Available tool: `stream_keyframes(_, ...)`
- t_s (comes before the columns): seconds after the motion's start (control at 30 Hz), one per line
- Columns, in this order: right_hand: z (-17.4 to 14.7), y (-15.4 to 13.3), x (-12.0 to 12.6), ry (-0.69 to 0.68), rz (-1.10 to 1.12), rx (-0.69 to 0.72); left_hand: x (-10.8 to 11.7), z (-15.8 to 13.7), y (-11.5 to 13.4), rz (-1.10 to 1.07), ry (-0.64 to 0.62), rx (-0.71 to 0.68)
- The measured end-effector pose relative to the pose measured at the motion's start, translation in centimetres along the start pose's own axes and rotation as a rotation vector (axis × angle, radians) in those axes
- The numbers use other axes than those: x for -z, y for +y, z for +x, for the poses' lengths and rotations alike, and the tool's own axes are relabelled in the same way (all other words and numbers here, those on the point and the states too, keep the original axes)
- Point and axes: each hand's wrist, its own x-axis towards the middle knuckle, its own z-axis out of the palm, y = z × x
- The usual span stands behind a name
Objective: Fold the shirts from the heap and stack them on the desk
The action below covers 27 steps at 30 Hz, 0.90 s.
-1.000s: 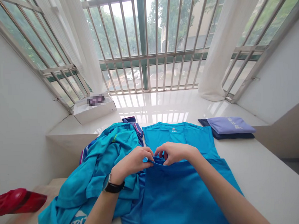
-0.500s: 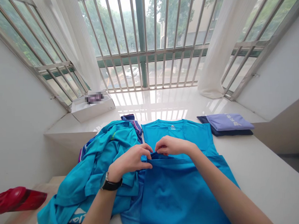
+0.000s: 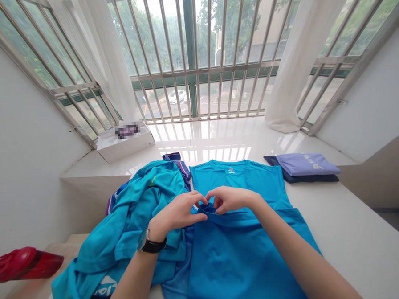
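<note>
Shirt (image 3: 232, 259): spread on the desk (image 3: 354, 230), collar at the far edge, lower part running off toward the near edge; the near half shows a darker blue, ending in a cloth edge (image 3: 241, 217) across the middle.
Left hand (image 3: 179, 211): at the left end of the cloth edge, watch (image 3: 151, 245) on the wrist. Its grip is partly spread, thumb low over the cloth, fingers arched above; whether cloth is pinched, I cannot tell.
Right hand (image 3: 233, 198): just beside the left, fingers curled at the opening behind the cloth edge. This grip is nearly closed, but the tips are too crowded to tell what they have hold of.
Just changed: half a second ago the 2 hands had a small gap between them; now their fingertips meet or nearly meet, and the cloth edge looks more rucked, with a small pocket showing.
Meaning: my reading is that the layers at that spot are being handled together and do not lie flat yet.
Pile (image 3: 135, 206): loose clothes along the desk's left edge, just beside the shirt.
Stack (image 3: 307, 165): 2 visible colours, lilac over navy, folded at the far right corner.
Box (image 3: 127, 149): on the sill (image 3: 212, 142) beyond the desk's far edge, toward its left end.
Red item (image 3: 28, 264): past the desk's left edge.
</note>
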Motion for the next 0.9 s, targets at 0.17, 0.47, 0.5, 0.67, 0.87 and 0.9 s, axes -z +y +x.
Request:
stream_keyframes(0.17, 0.0, 0.1, 0.0, 0.004, 0.007, 0.028, -1.2, 0.4, -0.1, 0.133, -0.002, 0.027)
stream_keyframes(0.47, -0.3, -0.5, 0.2, -0.035, 0.116, 0.044, -2.2, 0.7, -0.8, 0.259, -0.059, 0.06)
stream_keyframes(0.5, -0.3, -0.5, 0.2, -0.056, 0.149, 0.047, -2.1, 0.7, -0.8, 0.264, -0.073, 0.065)
stream_keyframes(0.67, -0.3, 0.2, 0.4, -0.064, 0.21, 0.005, -1.2, 0.5, -0.4, 0.247, -0.113, 0.055)
stream_keyframes(0.87, 0.4, 0.7, -0.1, 0.239, -0.09, 0.104, -0.9, 0.4, -0.4, 0.222, -0.104, 0.038)
stream_keyframes(0.9, 0.5, 0.6, -0.1, 0.248, -0.087, 0.126, -1.0, 0.4, -0.5, 0.217, -0.099, 0.038)
